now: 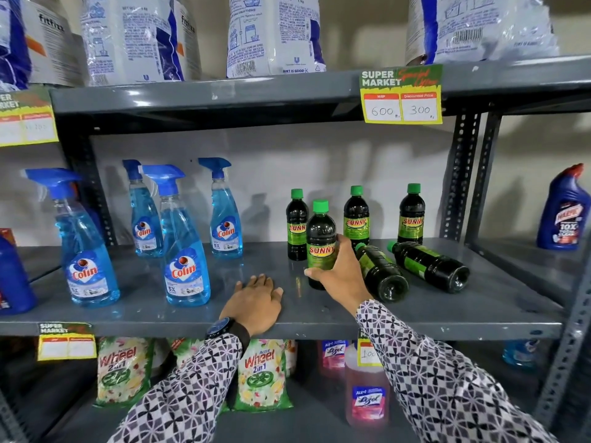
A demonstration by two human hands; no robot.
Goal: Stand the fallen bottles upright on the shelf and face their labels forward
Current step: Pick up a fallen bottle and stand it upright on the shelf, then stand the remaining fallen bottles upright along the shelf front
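A grey metal rack (319, 97) with perforated uprights (460, 174) stands against a pale, plain wall (319, 155), where soft shadows fall. A yellow and green price card (402, 94) hangs on the upper shelf edge; another (25, 119), blurred, perhaps the same kind, hangs further along. Light glints off the shelf edge

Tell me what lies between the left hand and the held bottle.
Only bare grey shelf, seen from the head view, separates the left hand and the Sunny bottle.
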